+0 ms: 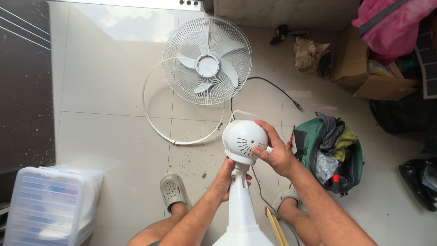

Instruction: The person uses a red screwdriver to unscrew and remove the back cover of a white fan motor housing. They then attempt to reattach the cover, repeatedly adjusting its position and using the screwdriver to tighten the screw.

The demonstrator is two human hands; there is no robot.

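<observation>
both hands (227, 180) around white fan motor housing (243, 139), fingers (266, 130) overtop

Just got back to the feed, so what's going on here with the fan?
A person is standing over a white fan stand. The left hand grips the neck just under the motor housing, and the right hand holds the housing's side. The fan is apart: the grille with the blades lies on the tiled floor ahead, a loose white ring beside it. A green bag sits to the right, a plastic bin to the left.
</observation>
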